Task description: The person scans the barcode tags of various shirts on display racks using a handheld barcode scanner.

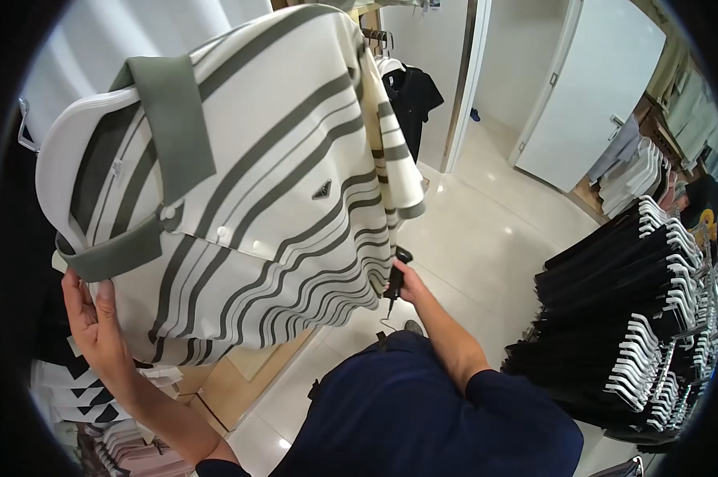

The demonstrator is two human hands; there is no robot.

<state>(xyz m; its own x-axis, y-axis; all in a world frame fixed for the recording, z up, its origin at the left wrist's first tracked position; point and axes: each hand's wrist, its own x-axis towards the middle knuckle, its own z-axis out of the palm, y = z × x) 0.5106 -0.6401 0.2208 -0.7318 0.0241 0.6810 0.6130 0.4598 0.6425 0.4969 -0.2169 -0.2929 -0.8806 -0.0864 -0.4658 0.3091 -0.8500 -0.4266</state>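
A cream shirt with dark green stripes (271,151) hangs on a white hanger (50,163), filling the upper left. It has a grey-green collar (172,119) and a small dark triangular badge (322,189). At the collar's lower edge is my left hand (97,322), its thumb in front and its fingers at the collar's underside, pinching it. My right hand (407,281), beside the shirt's right-hand edge, is closed round a black handheld tool (396,274) with a thin tip pointing down.
Black garments on white hangers (597,294) fill a rack at the right. A white door (589,91) stands open at the back. A black T-shirt (411,99) hangs behind the striped shirt. Folded and hanging clothes (81,393) are at the lower left, beside a wooden unit (252,378).
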